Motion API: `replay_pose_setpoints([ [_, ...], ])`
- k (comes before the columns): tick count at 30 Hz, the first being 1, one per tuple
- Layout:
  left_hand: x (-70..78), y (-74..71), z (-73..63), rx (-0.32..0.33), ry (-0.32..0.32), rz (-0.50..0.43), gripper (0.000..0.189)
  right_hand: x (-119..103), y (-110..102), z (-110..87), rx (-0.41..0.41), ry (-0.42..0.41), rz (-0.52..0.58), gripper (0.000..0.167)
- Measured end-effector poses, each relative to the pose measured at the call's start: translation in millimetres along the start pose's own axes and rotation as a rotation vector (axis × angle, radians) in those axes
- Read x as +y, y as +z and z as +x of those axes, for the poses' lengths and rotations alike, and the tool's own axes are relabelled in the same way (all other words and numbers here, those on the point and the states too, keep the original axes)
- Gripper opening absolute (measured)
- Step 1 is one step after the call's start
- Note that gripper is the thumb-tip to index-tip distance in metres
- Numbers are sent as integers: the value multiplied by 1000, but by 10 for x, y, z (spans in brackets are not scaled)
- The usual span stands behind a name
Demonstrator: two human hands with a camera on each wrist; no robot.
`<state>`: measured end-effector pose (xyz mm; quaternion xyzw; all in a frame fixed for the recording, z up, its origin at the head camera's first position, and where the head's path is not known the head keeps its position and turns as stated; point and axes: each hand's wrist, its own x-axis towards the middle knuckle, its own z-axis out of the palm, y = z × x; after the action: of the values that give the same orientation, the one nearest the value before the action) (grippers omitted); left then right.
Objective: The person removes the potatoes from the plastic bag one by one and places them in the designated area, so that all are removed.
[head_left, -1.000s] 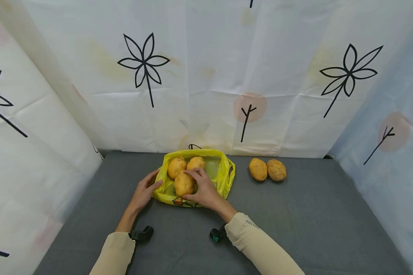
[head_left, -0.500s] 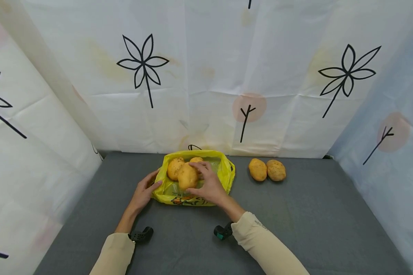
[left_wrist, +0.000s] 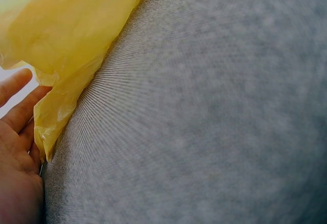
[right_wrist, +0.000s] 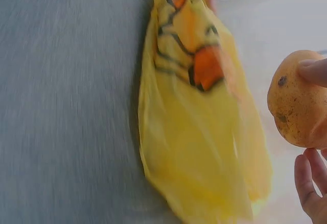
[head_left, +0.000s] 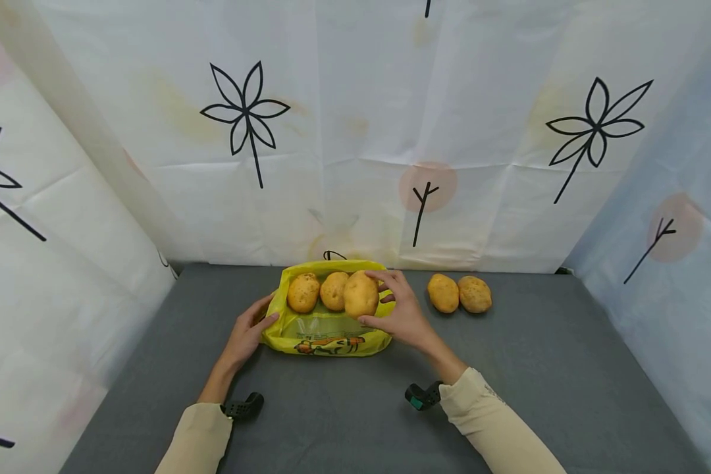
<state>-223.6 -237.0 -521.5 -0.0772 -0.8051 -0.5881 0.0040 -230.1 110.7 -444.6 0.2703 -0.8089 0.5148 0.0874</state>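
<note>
A potato (head_left: 361, 294) is held between the thumb and fingers of my right hand (head_left: 407, 317), over the right part of a yellow plastic bag (head_left: 332, 346). The right wrist view shows the same potato (right_wrist: 296, 101) with dark spots, my thumb on its upper side and fingertips at its underside. My left hand (head_left: 250, 332) holds the bag's left side at the rim; in the left wrist view part of its fingers are hidden behind the yellow plastic (left_wrist: 71, 35). Inside the open bag lie a left potato (head_left: 303, 293) and a middle potato (head_left: 334, 291).
To the right of the bag, two more potatoes (head_left: 443, 293) (head_left: 475, 294) lie side by side on the grey table (head_left: 539, 368). A white printed cloth (head_left: 355, 131) stands behind the table and along its sides.
My right hand has lifted the front potato off the bag's bottom and carried it to the right, uncovering the middle potato and the bag's print. My left hand has stayed at the bag's left side.
</note>
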Motion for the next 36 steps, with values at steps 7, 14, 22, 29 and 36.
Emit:
replay_pose_setpoints([
  [7, -45, -4, 11, 4, 26, -1, 57, 101, -453, -109, 17, 45, 58, 81],
  [14, -32, -6, 2, 7, 13, -1, 56, 255, -937, -278, 51, 126, 68, 81],
  [22, -24, 0, 1, 9, -4, 14, 58, 469, -1476, -501, 107, 178, 29, 79],
  [29, -46, 4, 6, 0, -16, 19, 60, 637, -1904, -661, 92, 291, -20, 79],
  [36, -33, 0, 7, -1, -17, 0, 60, 916, -2244, -773, 28, 451, -34, 84],
])
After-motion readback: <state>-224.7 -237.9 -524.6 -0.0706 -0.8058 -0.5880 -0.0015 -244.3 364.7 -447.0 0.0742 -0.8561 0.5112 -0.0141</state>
